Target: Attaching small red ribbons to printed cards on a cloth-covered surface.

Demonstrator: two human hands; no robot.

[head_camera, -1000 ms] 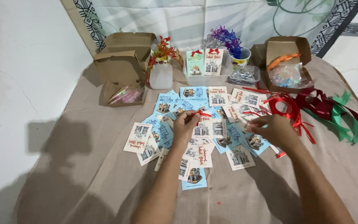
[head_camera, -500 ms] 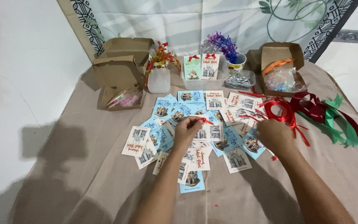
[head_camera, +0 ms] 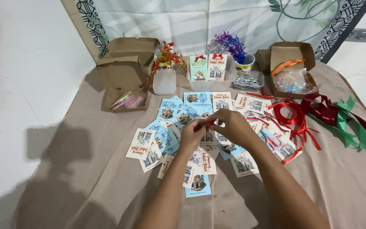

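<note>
Red ribbon [head_camera: 209, 122] pinched between left hand [head_camera: 193, 133] and right hand [head_camera: 234, 127] at frame centre, above cards [head_camera: 166, 111]; bow-forming seems underway, needing steady tension.

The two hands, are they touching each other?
Touching. The head view shows the left hand and right hand with fingertips meeting over the cards, pinching a small red ribbon piece between them.

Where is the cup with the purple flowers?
In the head view, the cup of purple flowers stands at the back of the table, right of centre, beside the two upright cards with red bows and just behind a clear plastic tub.
</note>
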